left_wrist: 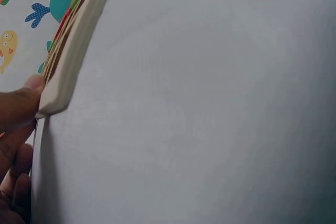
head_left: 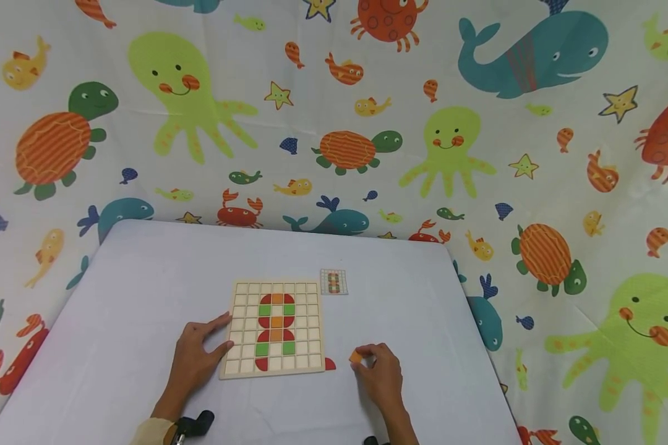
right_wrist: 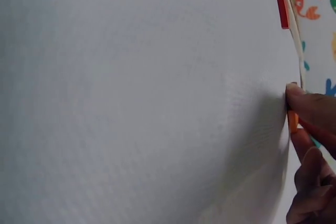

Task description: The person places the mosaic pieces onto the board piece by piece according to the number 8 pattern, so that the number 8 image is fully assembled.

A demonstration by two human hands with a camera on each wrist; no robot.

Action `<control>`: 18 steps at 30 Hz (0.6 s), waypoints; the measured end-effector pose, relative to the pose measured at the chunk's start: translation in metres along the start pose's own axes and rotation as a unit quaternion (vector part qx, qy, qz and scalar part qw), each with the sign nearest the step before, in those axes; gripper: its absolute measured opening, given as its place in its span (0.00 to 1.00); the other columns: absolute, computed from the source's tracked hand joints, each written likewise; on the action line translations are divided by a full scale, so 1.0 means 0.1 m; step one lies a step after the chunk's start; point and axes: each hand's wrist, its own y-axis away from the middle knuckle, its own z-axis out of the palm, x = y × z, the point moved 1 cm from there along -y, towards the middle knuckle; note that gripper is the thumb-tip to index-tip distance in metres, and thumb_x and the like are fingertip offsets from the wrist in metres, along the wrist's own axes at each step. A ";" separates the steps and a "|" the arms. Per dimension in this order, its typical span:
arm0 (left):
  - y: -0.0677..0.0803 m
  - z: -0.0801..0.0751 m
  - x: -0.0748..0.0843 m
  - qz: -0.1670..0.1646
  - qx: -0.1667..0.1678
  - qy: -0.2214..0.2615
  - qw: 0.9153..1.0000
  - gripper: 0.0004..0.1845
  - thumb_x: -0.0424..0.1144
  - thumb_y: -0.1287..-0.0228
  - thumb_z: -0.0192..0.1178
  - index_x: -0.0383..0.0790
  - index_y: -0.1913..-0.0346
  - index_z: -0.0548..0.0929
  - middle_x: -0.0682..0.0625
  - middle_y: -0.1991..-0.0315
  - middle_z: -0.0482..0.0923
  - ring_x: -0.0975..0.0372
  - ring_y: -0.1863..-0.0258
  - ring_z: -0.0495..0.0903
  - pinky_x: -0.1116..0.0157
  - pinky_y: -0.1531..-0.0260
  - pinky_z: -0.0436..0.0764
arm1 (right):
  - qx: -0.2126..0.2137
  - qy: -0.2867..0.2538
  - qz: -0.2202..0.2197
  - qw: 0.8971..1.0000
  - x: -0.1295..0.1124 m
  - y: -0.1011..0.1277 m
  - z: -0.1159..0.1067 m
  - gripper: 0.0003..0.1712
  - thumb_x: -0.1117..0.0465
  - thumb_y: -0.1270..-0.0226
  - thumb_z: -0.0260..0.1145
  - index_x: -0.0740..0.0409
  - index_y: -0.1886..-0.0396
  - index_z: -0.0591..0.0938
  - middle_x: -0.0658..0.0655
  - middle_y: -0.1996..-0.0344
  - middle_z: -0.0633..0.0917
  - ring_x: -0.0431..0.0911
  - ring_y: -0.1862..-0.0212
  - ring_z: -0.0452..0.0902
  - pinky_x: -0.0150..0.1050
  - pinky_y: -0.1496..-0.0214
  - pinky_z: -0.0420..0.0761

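A wooden grid board [head_left: 306, 364] lies on the table with red rounded tiles, green square tiles and orange square tiles in its middle columns. My left hand [head_left: 193, 355] touches the board's left edge, index finger and thumb spread apart; in the left wrist view the thumb rests at a corner of the board [left_wrist: 65, 90]. Right of the board, my right hand [head_left: 383, 374] pinches an orange square tile [head_left: 355, 356] between thumb and fingers, and the same tile [right_wrist: 293, 121] shows in the right wrist view. A loose red rounded tile [head_left: 330, 364] lies against the board's right edge.
A small pattern card [head_left: 334, 282] with a printed grid lies beyond the board's far right corner. The white-covered table [head_left: 423, 296] meets a hanging cloth [head_left: 323, 80] with printed sea animals at its far edge.
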 end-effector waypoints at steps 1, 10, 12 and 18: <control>0.00 0.00 0.00 0.000 0.000 0.000 1.000 0.34 0.37 0.43 0.80 0.46 0.31 0.84 0.43 0.54 0.83 0.58 0.57 0.70 0.61 0.63 0.70 | -0.001 -0.003 -0.002 1.000 -0.01 0.00 0.01 0.16 0.63 0.49 0.87 0.47 0.60 0.92 0.46 0.64 0.86 0.39 0.66 0.73 0.30 0.66 0.74; -0.01 0.01 -0.01 0.003 0.003 0.001 1.000 0.34 0.37 0.43 0.80 0.47 0.31 0.84 0.44 0.53 0.83 0.59 0.57 0.70 0.61 0.63 0.70 | -0.027 -0.094 -0.093 0.991 -0.24 0.03 0.13 0.19 0.64 0.49 0.87 0.43 0.58 0.93 0.43 0.63 0.86 0.35 0.72 0.69 0.28 0.72 0.73; -0.01 0.01 0.00 0.003 0.003 0.002 1.000 0.34 0.37 0.43 0.80 0.46 0.31 0.84 0.43 0.53 0.83 0.58 0.56 0.70 0.61 0.62 0.71 | -0.041 -0.110 -0.117 0.986 -0.32 0.03 0.17 0.20 0.64 0.49 0.86 0.41 0.57 0.93 0.43 0.62 0.86 0.34 0.73 0.68 0.28 0.72 0.73; 0.00 0.00 0.01 -0.001 0.002 -0.002 1.000 0.34 0.37 0.43 0.80 0.46 0.31 0.84 0.43 0.55 0.81 0.58 0.57 0.70 0.62 0.63 0.70 | -0.085 -0.137 -0.134 0.978 -0.61 0.08 0.32 0.19 0.62 0.45 0.85 0.42 0.53 0.94 0.46 0.61 0.86 0.34 0.73 0.69 0.27 0.72 0.73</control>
